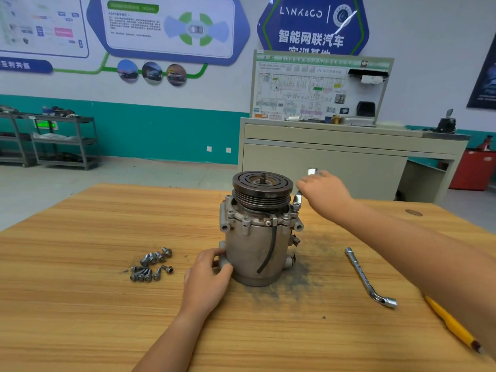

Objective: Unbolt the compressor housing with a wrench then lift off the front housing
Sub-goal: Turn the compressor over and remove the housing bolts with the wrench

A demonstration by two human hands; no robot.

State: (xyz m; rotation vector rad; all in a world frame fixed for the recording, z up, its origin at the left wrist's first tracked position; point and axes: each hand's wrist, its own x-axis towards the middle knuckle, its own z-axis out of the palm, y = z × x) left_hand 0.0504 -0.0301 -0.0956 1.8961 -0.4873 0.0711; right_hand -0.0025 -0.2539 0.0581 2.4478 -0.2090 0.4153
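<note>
**A:** Centre of the frame?

**B:** Shows a compressor (257, 245) upright on a wood-grain table (80, 264). Dull grey cast metal, cylindrical, topped by a dark grooved pulley (262, 183) with a threaded stub. Just under the pulley, carries the front housing (249, 220), a lobed flange ringed with bolt heads, seated on the body.

**A:** Held how?

**B:** Gripped at a tubular lug low on its left side by the left hand (209, 277), thumb in front. To the right of the pulley, right hand (322, 191) clenched round a slim chrome wrench (311, 171), lower end meeting a bolt on the flange's right edge.

**A:** Elsewhere on the table?

**B:** Holds a heap of short flanged loose bolts (151, 263) left of centre. Also a polished L-shaped socket wrench (365, 277) lying right of centre, a yellow stick-like tool (451, 323) at lower right, and a dark gritty smear (303, 267) beside the base.
</note>
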